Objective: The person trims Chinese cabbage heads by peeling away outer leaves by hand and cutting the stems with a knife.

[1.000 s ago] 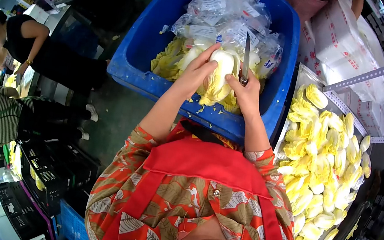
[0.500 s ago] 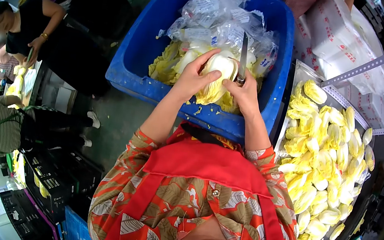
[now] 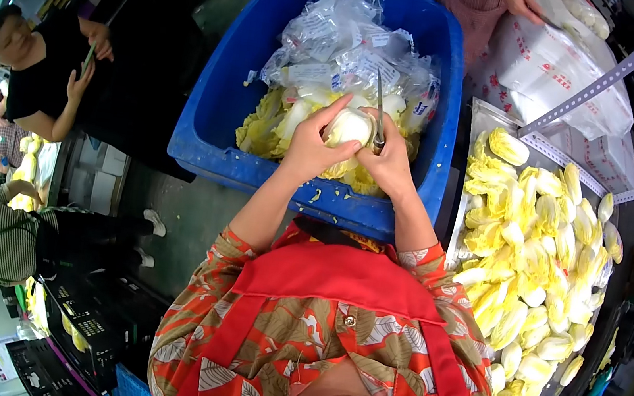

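Note:
Over the near side of a blue bin (image 3: 206, 95), my left hand (image 3: 315, 140) is wrapped around a napa cabbage (image 3: 349, 128) from its left. The cabbage's pale white end faces up, with yellow leaves below. My right hand (image 3: 388, 159) grips a knife (image 3: 379, 98) by its handle, blade pointing up and away from me. The right thumb rests against the cabbage's right side. Beneath my hands in the bin lie loose yellow cabbage leaves (image 3: 258, 130), with crumpled clear plastic bags (image 3: 331, 28) heaped behind them.
At right, a metal table (image 3: 477, 127) carries a pile of napa cabbages (image 3: 521, 257). White printed sacks (image 3: 547, 64) stand behind it, near another person's hand (image 3: 521, 2) and a perforated metal post (image 3: 587, 91). Co-workers (image 3: 45, 74) and black crates (image 3: 97, 317) are at left.
The cabbage has tipped, so its white end now faces up more. The knife stays in my right hand. The view has shifted slightly, and a co-worker at left has turned with raised hands.

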`<state>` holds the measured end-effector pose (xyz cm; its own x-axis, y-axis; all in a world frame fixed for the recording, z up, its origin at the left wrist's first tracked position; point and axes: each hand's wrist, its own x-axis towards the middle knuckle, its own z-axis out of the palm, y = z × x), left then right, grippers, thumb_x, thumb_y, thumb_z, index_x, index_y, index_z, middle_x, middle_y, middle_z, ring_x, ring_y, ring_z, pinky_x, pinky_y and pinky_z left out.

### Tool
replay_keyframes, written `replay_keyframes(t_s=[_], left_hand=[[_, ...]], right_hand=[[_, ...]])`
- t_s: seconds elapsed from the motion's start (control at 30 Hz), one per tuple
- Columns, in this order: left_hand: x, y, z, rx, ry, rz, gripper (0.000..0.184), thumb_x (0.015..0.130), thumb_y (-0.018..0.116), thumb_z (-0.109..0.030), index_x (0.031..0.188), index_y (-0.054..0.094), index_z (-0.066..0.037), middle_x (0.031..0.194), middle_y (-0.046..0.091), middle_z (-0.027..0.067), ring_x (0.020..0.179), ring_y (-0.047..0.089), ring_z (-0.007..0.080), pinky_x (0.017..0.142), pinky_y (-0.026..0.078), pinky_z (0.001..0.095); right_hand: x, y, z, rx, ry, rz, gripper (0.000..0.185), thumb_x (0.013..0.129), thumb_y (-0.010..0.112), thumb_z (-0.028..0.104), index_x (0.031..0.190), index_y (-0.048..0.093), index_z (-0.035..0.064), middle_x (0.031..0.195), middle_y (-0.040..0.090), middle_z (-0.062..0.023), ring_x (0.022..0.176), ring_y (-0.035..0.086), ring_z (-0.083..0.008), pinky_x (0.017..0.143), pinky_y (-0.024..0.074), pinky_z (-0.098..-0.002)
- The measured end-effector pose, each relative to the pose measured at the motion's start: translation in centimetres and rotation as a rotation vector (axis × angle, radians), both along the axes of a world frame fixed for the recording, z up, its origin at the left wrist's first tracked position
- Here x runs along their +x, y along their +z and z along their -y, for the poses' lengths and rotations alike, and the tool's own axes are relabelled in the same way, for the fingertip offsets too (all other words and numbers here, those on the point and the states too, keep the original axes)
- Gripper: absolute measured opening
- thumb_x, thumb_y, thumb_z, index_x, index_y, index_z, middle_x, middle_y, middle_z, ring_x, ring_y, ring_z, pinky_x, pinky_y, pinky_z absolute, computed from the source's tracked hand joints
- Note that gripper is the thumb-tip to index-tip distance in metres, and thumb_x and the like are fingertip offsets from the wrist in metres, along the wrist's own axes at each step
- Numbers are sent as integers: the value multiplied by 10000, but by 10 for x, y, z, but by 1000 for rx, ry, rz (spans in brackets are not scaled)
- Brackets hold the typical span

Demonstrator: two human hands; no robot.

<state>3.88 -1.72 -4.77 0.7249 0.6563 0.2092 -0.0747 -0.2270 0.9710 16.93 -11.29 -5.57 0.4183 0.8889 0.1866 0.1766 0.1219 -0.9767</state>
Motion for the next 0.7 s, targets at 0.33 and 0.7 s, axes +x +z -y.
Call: replay_keyframes(t_s=[0.33, 0.7], left_hand=[[2, 9, -11, 60, -33, -18, 626, 733, 598, 36, 1337, 443, -8, 1240, 542, 107, 1093, 540, 164, 924, 439, 290], [-2, 13, -14, -98, -137, -10, 634, 758, 627, 22, 1357, 418, 2, 1207, 546, 108, 1033, 551, 148, 883, 445, 274]], right_hand=[[12, -7, 2, -14, 50, 155, 879, 671, 800, 356, 1333, 387, -49, 1289, 499, -217, 1169, 499, -299, 980, 403, -341], [7, 7, 9, 110, 171, -115, 659, 692, 655, 124, 1304, 439, 13, 1113, 569, -118, 960, 550, -161, 833, 450, -274]])
